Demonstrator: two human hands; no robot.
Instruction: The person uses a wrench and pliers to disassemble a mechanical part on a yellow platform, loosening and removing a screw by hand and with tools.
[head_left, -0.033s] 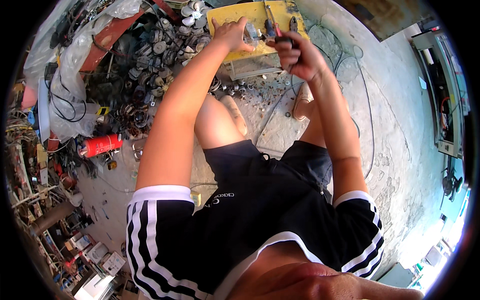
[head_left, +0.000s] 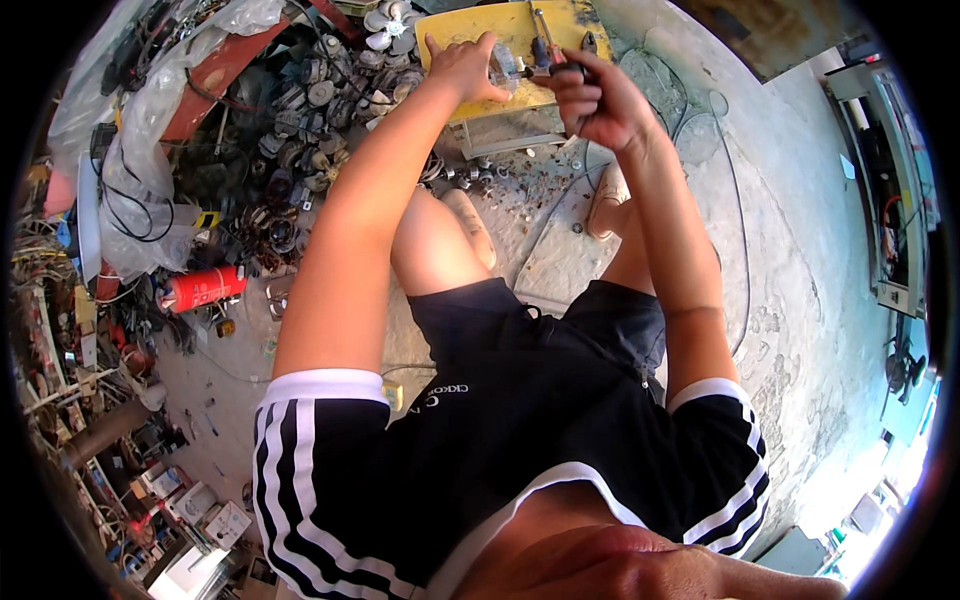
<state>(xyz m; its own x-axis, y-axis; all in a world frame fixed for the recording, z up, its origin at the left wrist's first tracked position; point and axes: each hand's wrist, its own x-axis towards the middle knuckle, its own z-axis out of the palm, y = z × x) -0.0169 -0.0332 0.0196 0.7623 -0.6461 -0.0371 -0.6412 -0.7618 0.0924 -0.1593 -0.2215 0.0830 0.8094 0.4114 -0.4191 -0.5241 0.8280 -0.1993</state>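
My left hand [head_left: 464, 70] lies over the left side of the yellow tabletop [head_left: 455, 30]. Its thumb and fingers reach around a small, partly clear, grey part [head_left: 503, 66], holding it against the surface. Closed into a fist, my right hand [head_left: 606, 104] grips a dark-handled screwdriver [head_left: 568, 69] just to the right. The tool's shaft points left at the part; whether its tip touches is too small to tell. Behind it lie a second screwdriver with a metal shaft [head_left: 543, 22] and dark-handled pliers [head_left: 589, 43].
Left of the table is a heap of metal motor parts [head_left: 310, 95] with a white fan blade [head_left: 387, 30]. A red cylinder [head_left: 203, 289] lies on the floor. Cable [head_left: 738, 200] loops on the concrete at the right. Small debris [head_left: 530, 180] is scattered below the table.
My right hand has shifted slightly up, and the screwdriver now lies more level, closer to the part. My left hand stays in place.
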